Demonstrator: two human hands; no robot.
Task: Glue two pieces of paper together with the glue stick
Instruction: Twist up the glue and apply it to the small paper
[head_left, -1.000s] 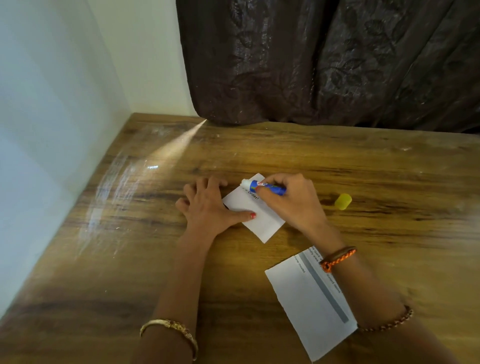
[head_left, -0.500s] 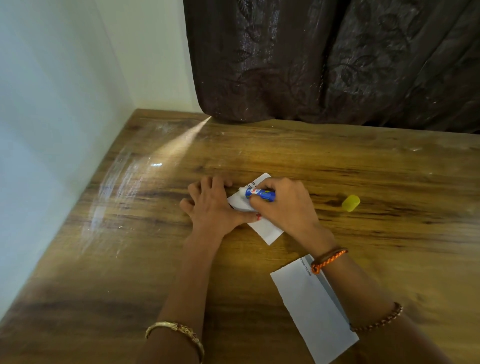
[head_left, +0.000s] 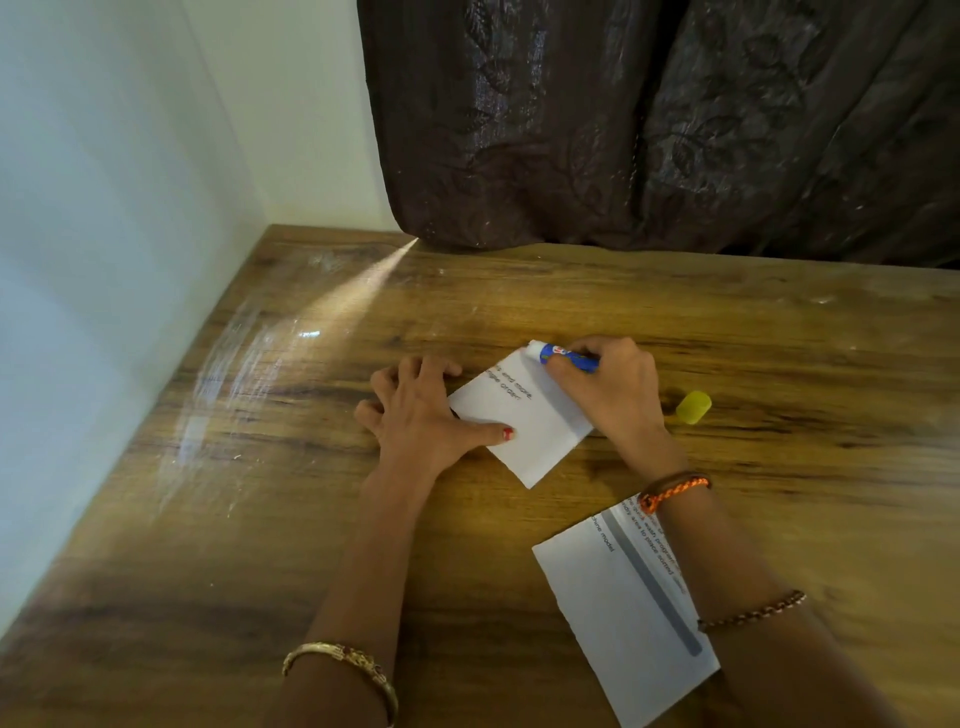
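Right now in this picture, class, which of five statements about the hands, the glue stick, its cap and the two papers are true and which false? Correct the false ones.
1. The right hand grips the glue stick. True.
2. The yellow cap is on the glue stick. False: it lies on the table, to the right of the right hand.
3. The left hand rests on the small paper, its thumb on the sheet. True.
4. The glue tip is on the large paper. False: it is at the far corner of the small paper.
5. The two papers are stacked. False: they lie apart.
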